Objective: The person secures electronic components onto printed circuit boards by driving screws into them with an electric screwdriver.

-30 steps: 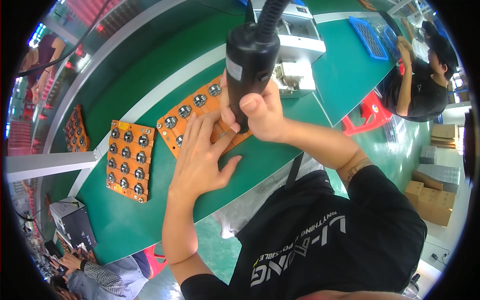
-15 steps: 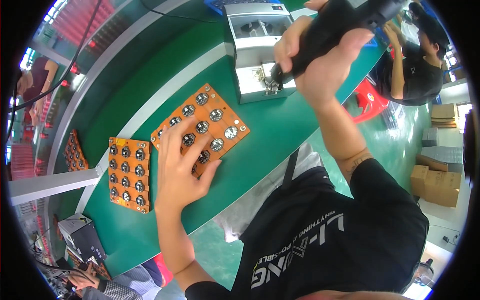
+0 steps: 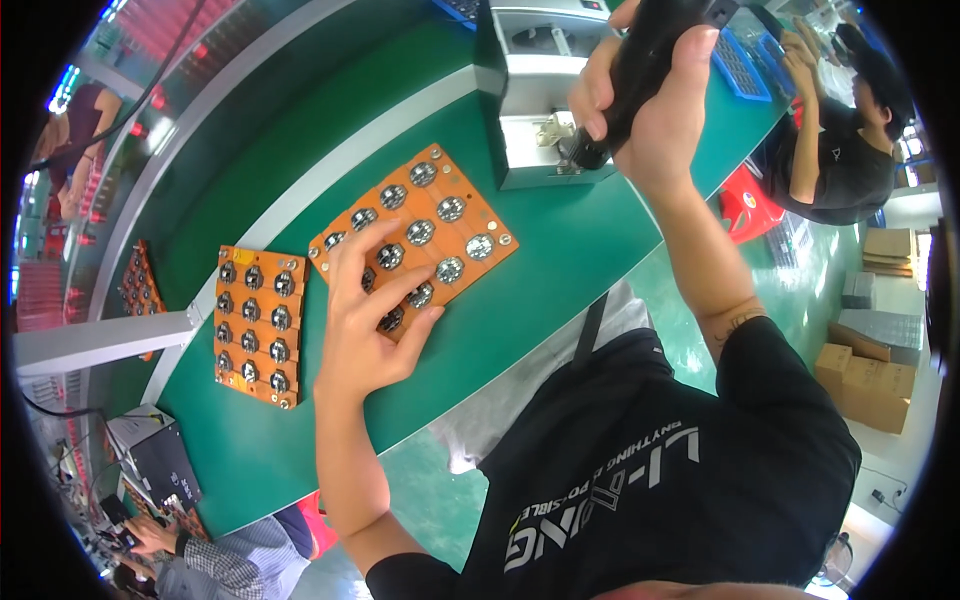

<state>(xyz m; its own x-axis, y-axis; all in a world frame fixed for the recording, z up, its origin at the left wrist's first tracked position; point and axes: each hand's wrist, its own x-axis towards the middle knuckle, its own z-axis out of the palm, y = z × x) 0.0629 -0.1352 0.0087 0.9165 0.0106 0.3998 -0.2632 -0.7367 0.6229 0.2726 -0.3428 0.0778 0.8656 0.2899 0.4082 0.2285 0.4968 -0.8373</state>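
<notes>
My right hand (image 3: 665,130) is wrapped round a black electric screwdriver (image 3: 645,75). The driver's lower end is at the white-lit opening of a grey box-shaped screw feeder (image 3: 540,180); whether its tip touches anything inside I cannot make out. Fingers spread, my left hand (image 3: 365,325) rests over the near left part of an orange tray (image 3: 480,218), which carries rows of round black-and-silver parts. The hand hides some of those parts. Left of it lies a second orange tray (image 3: 235,310) with similar parts in rows.
Both trays and the feeder stand on a green bench (image 3: 440,365). A grey metal post (image 3: 110,342) crosses at the left, near a black box (image 3: 160,465). Other people work at the far right and lower left. Beyond the bench edge is a red stool (image 3: 745,205).
The view has shifted a little, so feeder and trays appear moved. The screwdriver is more upright in my right hand, still at the feeder. My left hand stays on the same tray.
</notes>
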